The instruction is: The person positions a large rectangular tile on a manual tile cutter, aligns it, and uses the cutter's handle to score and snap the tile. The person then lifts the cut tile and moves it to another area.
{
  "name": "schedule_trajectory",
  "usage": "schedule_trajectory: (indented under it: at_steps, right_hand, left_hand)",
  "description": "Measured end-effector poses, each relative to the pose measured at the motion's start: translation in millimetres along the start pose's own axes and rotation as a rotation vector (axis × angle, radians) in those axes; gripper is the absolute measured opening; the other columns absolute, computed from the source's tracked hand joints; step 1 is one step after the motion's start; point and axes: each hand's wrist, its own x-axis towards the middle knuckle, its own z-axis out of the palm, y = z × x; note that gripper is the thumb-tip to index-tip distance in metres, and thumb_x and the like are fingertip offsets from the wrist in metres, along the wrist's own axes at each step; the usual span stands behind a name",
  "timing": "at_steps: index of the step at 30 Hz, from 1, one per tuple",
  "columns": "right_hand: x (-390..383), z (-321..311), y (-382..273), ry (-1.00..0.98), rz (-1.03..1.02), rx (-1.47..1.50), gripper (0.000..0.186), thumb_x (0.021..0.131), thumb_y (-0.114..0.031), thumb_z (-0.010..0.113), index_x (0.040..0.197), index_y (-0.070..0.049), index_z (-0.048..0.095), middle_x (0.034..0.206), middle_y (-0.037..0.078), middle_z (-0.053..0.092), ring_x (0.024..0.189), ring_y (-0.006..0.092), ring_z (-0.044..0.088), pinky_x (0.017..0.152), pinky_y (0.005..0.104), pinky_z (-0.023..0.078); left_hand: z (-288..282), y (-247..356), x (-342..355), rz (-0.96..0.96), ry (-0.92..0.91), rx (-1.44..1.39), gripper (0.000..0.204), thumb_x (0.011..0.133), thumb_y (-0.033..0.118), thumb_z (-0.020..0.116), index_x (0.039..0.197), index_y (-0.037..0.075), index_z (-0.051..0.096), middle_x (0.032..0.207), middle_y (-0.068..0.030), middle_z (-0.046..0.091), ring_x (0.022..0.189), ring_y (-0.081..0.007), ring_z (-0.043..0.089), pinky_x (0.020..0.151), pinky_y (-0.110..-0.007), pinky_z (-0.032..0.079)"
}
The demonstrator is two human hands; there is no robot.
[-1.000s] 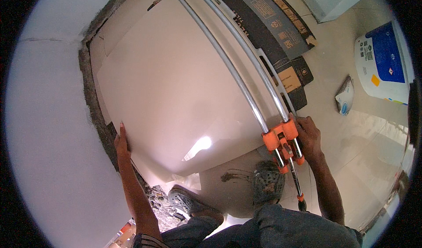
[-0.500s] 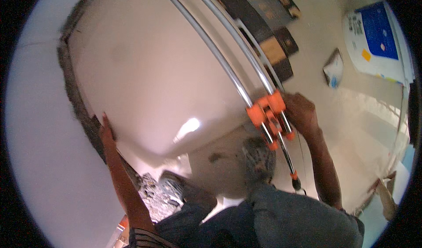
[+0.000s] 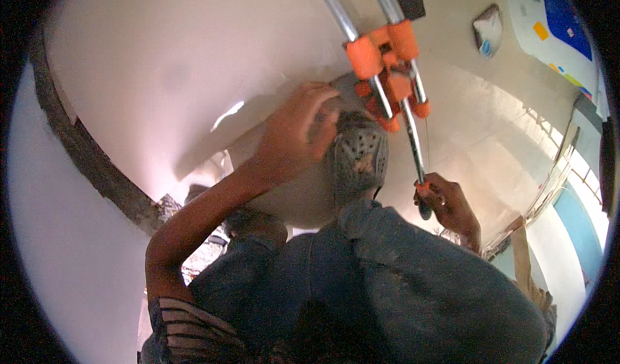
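Large white tile (image 3: 161, 60) on pale floor (image 3: 491, 125); hands: left (image 3: 297, 131) spread flat on tile, right (image 3: 449, 202) gripping cutter handle (image 3: 416, 164).

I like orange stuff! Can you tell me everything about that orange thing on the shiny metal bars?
The orange carriage is a chunky block that looks like plastic, riding on two shiny metal rails over a big pale tile. Small round orange knobs hang beneath it. A thin metal lever runs down from it, and the right hand grips its dark end. The left hand rests on the tile close beside it, apparently not touching it.
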Motion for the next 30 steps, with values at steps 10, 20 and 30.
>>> schedule_trajectory:
  at_steps: [10, 20, 30]
  right_hand:
    - [-51.4, 31.8, -72.4, 0.379, 0.161, 0.16, 0.05, 0.095, -0.052, 0.054, 0.094, -0.003, 0.061, 0.063, -0.002, 0.047, 0.051, 0.0062, 0.039, 0.047, 0.024, 0.031]
    - [-55.6, 36.2, -80.7, 0.414, 0.184, 0.204, 0.047, 0.096, -0.049, 0.055, 0.093, -0.003, 0.061, 0.061, -0.004, 0.045, 0.051, 0.0047, 0.037, 0.046, 0.0236, 0.026]
    - [-46.2, 32.4, -88.0, 0.399, 0.174, -0.018, 0.052, 0.098, -0.055, 0.048, 0.102, -0.005, 0.061, 0.061, -0.002, 0.049, 0.051, 0.0068, 0.041, 0.046, 0.0264, 0.031]
  left_hand:
    - [45.8, 27.8, 16.1, -0.05, -0.01, -0.371, 0.043, 0.084, 0.024, 0.072, 0.117, 0.001, 0.057, 0.111, -0.02, 0.059, 0.094, -0.0352, 0.062, 0.08, -0.045, 0.049]
    - [60.2, 42.8, 14.9, -0.112, 0.138, -0.441, 0.031, 0.092, 0.03, 0.068, 0.103, 0.003, 0.059, 0.087, -0.0119, 0.059, 0.093, -0.0321, 0.058, 0.082, -0.045, 0.043]
    - [52.2, 43.7, 29.1, -0.292, 0.149, -0.658, 0.024, 0.094, 0.023, 0.066, 0.103, 0.001, 0.065, 0.085, -0.0128, 0.068, 0.075, -0.0216, 0.066, 0.068, -0.035, 0.051]
